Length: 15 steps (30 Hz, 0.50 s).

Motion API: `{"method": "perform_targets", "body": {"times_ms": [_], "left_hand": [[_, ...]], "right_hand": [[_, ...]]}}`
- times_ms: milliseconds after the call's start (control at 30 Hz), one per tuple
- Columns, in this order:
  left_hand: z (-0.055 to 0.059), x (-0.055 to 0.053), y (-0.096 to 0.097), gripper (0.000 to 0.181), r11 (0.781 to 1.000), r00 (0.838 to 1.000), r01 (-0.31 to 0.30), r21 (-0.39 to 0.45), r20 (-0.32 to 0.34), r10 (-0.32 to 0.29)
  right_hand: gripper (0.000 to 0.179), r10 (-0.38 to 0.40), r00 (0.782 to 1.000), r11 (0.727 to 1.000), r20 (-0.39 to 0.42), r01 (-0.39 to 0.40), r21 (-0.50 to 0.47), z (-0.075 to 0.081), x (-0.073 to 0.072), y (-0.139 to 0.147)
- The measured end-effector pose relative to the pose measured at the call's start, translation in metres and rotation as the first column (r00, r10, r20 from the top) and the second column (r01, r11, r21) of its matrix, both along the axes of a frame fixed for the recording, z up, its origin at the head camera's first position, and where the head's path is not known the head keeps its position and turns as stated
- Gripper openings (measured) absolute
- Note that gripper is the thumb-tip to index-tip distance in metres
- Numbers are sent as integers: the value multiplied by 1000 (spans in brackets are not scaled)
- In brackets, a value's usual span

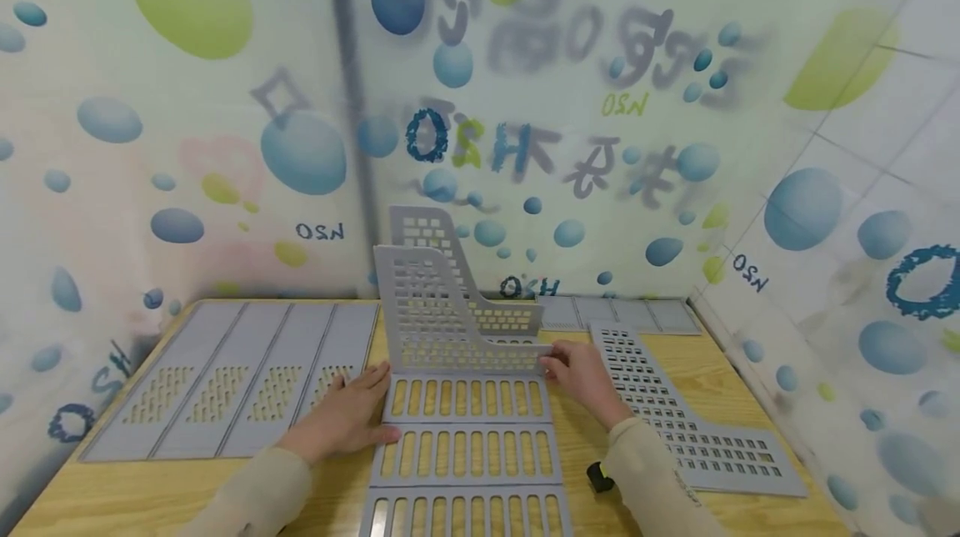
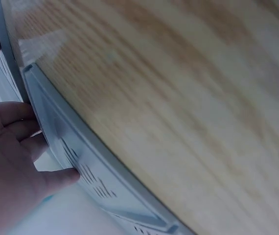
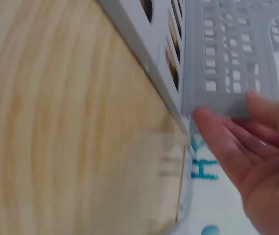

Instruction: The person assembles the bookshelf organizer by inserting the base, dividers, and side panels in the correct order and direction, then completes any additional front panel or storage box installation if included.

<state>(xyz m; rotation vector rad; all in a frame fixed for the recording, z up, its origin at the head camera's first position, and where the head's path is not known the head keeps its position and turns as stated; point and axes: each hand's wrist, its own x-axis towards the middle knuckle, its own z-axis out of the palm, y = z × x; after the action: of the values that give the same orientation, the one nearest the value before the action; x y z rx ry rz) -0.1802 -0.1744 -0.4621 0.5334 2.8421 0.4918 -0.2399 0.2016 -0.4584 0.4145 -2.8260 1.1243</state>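
Note:
Two grey L-shaped, perforated file-rack side panels stand upright on a slotted grey base. The nearer side panel is at the front of the pair; the farther side panel rises behind it. My right hand pinches the low right end of the nearer panel between thumb and fingers, as the right wrist view also shows on the panel. On the left, my left hand lies with straight fingers along the side of the base and the upright panel, its thumb at the base's edge.
Folded-flat grey panels with slanted slots lie left on the wooden table. Another L-shaped perforated panel lies flat at right. More thin grey panels lie at the back. A patterned curtain hangs close behind.

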Motion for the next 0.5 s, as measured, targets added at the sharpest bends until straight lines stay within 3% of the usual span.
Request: {"method": "perform_targets", "body": {"times_ms": [67, 167, 400, 500], "left_hand": [[-1, 0, 2, 97, 1000, 1000, -6, -16, -14, 6], [-1, 0, 5, 92, 999, 999, -25, -45, -43, 23], [-1, -5, 12, 85, 993, 994, -61, -98, -101, 52], [-1, -5, 14, 80, 994, 990, -69, -86, -131, 58]], "right_hand": [[7, 3, 999, 1000, 46, -3, -6, 2, 1, 7], [22, 38, 992, 999, 123, -34, -38, 7, 1, 16], [39, 82, 987, 995, 139, -72, -75, 8, -3, 15], [46, 139, 973, 986, 186, -118, -120, 7, -3, 22]]}}
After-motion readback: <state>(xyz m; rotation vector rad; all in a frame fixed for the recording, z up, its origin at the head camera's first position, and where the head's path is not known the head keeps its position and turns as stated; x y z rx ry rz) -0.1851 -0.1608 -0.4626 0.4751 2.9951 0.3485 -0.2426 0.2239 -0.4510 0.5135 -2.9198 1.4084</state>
